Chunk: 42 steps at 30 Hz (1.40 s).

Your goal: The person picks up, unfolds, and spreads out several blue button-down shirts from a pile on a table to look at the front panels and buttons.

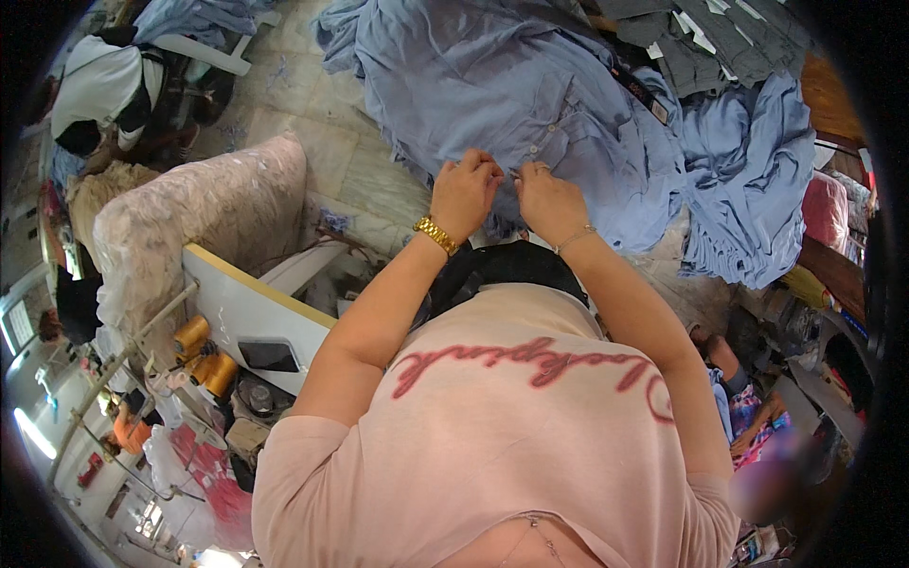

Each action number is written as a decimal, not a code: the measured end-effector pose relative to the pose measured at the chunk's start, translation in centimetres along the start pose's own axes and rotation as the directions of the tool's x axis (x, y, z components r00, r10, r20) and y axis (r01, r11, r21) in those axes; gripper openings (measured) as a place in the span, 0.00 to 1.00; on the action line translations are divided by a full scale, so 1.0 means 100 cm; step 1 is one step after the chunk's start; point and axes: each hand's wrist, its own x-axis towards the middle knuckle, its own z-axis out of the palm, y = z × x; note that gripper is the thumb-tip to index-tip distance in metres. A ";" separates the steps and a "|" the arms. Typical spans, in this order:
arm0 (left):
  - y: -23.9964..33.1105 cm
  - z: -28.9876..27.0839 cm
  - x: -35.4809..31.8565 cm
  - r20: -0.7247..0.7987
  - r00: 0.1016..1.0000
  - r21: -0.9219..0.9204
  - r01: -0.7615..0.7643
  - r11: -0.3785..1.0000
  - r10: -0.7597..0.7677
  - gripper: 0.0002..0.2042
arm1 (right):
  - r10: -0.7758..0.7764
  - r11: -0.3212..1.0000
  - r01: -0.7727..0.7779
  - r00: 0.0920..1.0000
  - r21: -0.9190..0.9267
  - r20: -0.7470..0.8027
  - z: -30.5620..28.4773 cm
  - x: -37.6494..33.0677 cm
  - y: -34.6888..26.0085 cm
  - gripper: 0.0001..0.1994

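A light blue buttoned shirt (530, 104) lies spread in front of me. My left hand (464, 194), with a gold watch on the wrist, pinches the shirt's front edge near the buttons. My right hand (549, 201), wearing a thin bracelet, grips the same edge right beside it. The two hands nearly touch. More blue cloth (748, 170) is heaped to the right of the shirt.
A grey garment pile (720, 38) lies at the back right. A pale cloth-covered bundle (199, 218) and a white sewing table (251, 317) with yellow thread spools (204, 355) stand at left. A person in white (99, 90) sits at far left; another person (748, 407) at lower right.
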 end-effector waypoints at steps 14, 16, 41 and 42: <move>-0.002 -0.032 0.007 0.564 0.781 -0.167 0.428 0.889 -0.270 0.11 | 0.225 0.918 -0.108 0.934 0.381 -0.278 0.002 -0.002 0.054 0.07; 0.008 -0.022 0.012 0.364 0.907 -0.360 0.348 0.865 -0.214 0.08 | 0.234 0.890 -0.050 0.903 0.454 -0.359 0.003 0.007 0.054 0.07; -0.006 0.030 0.054 -0.007 0.996 -0.204 -0.094 0.974 0.094 0.04 | 0.273 0.897 -0.144 0.924 0.418 -0.267 0.023 -0.009 0.037 0.14; -0.007 0.029 0.053 -0.026 0.994 -0.219 -0.107 0.970 0.104 0.04 | 0.244 0.924 -0.130 0.924 0.359 -0.295 0.021 -0.009 0.033 0.14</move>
